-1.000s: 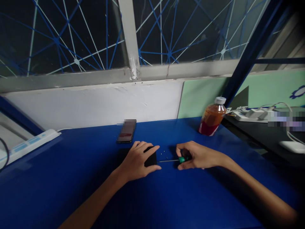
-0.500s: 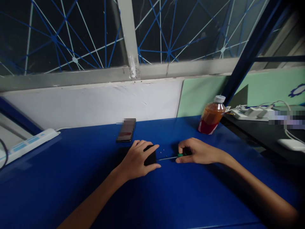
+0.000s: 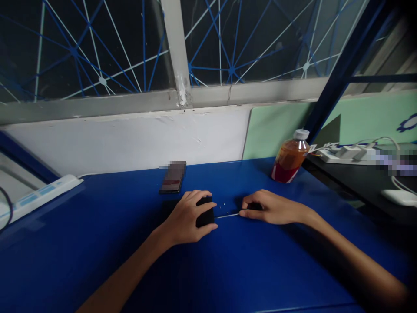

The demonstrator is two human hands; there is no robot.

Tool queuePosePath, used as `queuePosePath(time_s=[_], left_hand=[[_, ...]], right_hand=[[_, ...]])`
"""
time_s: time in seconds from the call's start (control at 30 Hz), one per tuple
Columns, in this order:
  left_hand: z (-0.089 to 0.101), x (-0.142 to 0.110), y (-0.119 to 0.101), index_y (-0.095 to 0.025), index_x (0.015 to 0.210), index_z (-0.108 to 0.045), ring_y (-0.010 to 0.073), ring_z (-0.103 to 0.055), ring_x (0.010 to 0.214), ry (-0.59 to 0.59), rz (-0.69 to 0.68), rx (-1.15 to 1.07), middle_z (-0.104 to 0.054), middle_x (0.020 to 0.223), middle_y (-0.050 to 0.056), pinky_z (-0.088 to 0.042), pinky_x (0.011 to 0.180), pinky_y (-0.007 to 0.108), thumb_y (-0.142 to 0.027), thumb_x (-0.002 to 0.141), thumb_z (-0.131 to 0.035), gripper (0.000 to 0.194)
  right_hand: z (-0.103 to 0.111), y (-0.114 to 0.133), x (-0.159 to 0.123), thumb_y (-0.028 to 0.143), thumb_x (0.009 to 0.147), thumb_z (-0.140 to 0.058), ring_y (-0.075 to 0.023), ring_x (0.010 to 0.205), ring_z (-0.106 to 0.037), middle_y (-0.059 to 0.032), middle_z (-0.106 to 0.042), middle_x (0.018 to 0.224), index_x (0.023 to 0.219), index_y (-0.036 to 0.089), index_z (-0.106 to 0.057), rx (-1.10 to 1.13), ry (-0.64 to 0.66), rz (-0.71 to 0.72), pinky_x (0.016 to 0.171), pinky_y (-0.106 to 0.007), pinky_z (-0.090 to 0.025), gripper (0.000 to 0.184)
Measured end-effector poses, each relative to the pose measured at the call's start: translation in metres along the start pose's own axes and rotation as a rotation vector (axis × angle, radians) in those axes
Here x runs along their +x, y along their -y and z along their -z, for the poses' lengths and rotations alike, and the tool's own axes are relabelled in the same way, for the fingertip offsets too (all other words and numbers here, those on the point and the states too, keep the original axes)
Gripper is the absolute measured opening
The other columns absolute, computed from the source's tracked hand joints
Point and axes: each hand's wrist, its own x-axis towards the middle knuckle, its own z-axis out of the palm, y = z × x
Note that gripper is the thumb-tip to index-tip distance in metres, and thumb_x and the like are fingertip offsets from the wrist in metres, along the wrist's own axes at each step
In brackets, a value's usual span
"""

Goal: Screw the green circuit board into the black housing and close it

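On the blue tabletop (image 3: 208,278), the change lies at the right hand (image 3: 273,208). The green part of the tool's handle, visible between its fingertips a moment ago, is now hidden, and the thumb has drawn up beneath the curled index finger. A little less of the slender, straight metal shaft (image 3: 228,215) shows between the two hands, and the right fingertips sit slightly nearer the black, block-shaped object (image 3: 205,211). This looks like a small turn or re-grip of the handle rather than a withdrawal, since the shaft's far end remains at the object's right edge. Whether it sits inside or only touches that edge cannot be told.

The right hand is closed around the tool, with a dark part showing within the fingers. The left hand (image 3: 187,217) has barely changed: it spans the black object, fingers spread over its top and far side and thumb along the near side, apparently keeping it steady against the tool.

Just beyond the shaft lie a few tiny, shiny bits (image 3: 224,204), too small to identify. The dark, rectangular phone (image 3: 174,176) rests beyond the left hand, and the clear plastic bottle with a white cap and amber drink (image 3: 289,161) stands beyond the right.
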Motion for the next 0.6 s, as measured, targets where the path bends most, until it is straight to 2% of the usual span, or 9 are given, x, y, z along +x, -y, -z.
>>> queuePosePath(time_s=[0.13, 0.27, 0.4, 0.6], left_hand=[[0.004, 0.0, -0.004, -0.025, 0.107, -0.064, 0.0323, -0.045, 0.118, 0.017, -0.001, -0.033, -0.048, 0.131, 0.009, -0.039, 0.092, 0.057, -0.034, 0.08, -0.063, 0.028], [0.008, 0.001, -0.009, -0.025, 0.096, -0.068, 0.0323, -0.043, 0.121, 0.026, -0.012, -0.049, -0.047, 0.132, 0.007, -0.037, 0.095, 0.059, -0.027, 0.082, -0.061, 0.016], [0.008, 0.001, -0.011, -0.026, 0.092, -0.068, 0.0292, -0.042, 0.122, 0.036, -0.004, -0.042, -0.049, 0.131, 0.006, -0.036, 0.098, 0.056, -0.024, 0.084, -0.059, 0.012], [0.006, 0.001, -0.012, -0.024, 0.092, -0.066, 0.0292, -0.044, 0.121, 0.027, -0.012, -0.055, -0.051, 0.128, 0.007, -0.037, 0.097, 0.056, -0.021, 0.084, -0.057, 0.013]], right_hand=[[-0.001, -0.002, 0.0, 0.057, 0.082, -0.055, -0.0127, 0.059, -0.049, -0.0005, -0.059, 0.066, 0.078, 0.018, -0.063, -0.043, -0.06, -0.023, 0.055, -0.027, -0.032, 0.04], [0.0, 0.001, 0.0, 0.056, 0.075, -0.063, -0.0112, 0.056, -0.046, 0.0021, -0.054, 0.063, 0.075, 0.019, -0.056, 0.004, -0.059, -0.038, 0.051, -0.026, -0.03, 0.038], [-0.001, 0.004, 0.002, 0.052, 0.073, -0.067, -0.0107, 0.055, -0.044, 0.0036, -0.05, 0.061, 0.072, 0.019, -0.051, 0.02, -0.052, -0.039, 0.049, -0.025, -0.028, 0.037], [0.0, 0.005, 0.0, 0.051, 0.075, -0.066, -0.0106, 0.055, -0.045, 0.0031, -0.052, 0.062, 0.074, 0.019, -0.053, 0.005, -0.069, -0.034, 0.051, -0.025, -0.028, 0.035]])
